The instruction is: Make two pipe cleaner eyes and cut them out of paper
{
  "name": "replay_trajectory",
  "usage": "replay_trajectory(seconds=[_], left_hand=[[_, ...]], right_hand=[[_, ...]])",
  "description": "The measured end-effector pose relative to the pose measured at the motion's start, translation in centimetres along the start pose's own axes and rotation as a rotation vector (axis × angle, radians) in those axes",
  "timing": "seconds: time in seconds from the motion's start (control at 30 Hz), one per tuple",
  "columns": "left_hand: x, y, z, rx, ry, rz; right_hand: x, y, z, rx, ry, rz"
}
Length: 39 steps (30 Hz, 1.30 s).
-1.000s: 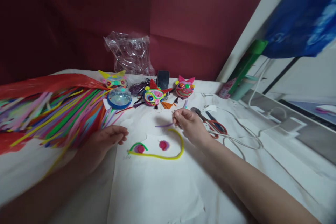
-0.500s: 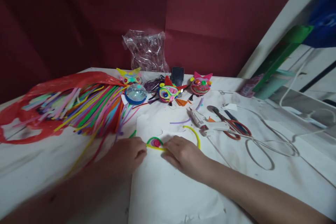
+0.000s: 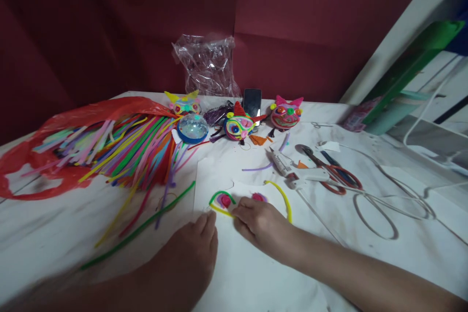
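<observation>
My right hand [image 3: 259,219] pinches the right end of a short yellow pipe cleaner [image 3: 221,211] on a white paper sheet [image 3: 234,268]. My left hand [image 3: 197,248] has its fingers closed at the strip's left end, their tips partly hidden. Just above, a green pipe cleaner arc [image 3: 221,192] curves over a coiled pink and purple eye shape [image 3: 225,201]. A second pink coil [image 3: 259,197] lies behind my right hand, partly covered. To the right is a curved yellow pipe cleaner [image 3: 284,200]. A long green pipe cleaner [image 3: 146,226] lies left of the paper.
A red plastic bag [image 3: 54,124] spills many coloured pipe cleaners. Behind the paper stand a clear dome [image 3: 192,129], several decorated heads [image 3: 238,126] and a phone [image 3: 252,102]. A glue gun [image 3: 298,170], scissors [image 3: 334,178] and a looping cable [image 3: 387,234] lie right.
My left hand has shifted right and closer to me, uncovering the long green pipe cleaner. The pink coil behind my right hand now shows. The view has turned slightly.
</observation>
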<state>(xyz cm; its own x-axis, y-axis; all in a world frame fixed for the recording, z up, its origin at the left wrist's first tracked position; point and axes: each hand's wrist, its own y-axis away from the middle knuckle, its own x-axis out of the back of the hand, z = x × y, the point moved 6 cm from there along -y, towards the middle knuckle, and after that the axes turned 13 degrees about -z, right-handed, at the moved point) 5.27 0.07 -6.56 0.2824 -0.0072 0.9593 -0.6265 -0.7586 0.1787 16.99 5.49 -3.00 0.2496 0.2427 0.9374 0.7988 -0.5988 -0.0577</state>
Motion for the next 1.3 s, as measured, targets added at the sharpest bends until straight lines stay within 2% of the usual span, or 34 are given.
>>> replay_trajectory(seconds=[0.23, 0.37, 0.53, 0.7, 0.9, 1.13, 1.3], left_hand=[[2.0, -0.4, -0.5, -0.003, -0.009, -0.039], [2.0, -0.4, -0.3, -0.006, -0.049, -0.025], [2.6, -0.3, -0.5, -0.001, 0.011, -0.031], [2.5, -0.5, -0.6, 0.022, 0.003, -0.099], [3.0, -0.5, -0.8, 0.034, 0.07, -0.111], [3.6, -0.7, -0.9, 0.066, 0.13, -0.242], [3.5, -0.6, -0.8, 0.04, 0.149, -0.226]], right_hand=[[-0.2, -0.2, 0.1, 0.014, 0.023, 0.007], [-0.2, -0.2, 0.1, 0.015, 0.024, -0.004], [-0.1, -0.1, -0.1, 0.028, 0.027, -0.011], [-0.2, -0.2, 0.1, 0.018, 0.027, -0.023], [-0.3, -0.3, 0.1, 0.019, 0.015, -0.049], [-0.2, -0.2, 0.0, 0.03, 0.02, -0.043], [-0.2, -0.2, 0.0, 0.029, 0.018, -0.049]])
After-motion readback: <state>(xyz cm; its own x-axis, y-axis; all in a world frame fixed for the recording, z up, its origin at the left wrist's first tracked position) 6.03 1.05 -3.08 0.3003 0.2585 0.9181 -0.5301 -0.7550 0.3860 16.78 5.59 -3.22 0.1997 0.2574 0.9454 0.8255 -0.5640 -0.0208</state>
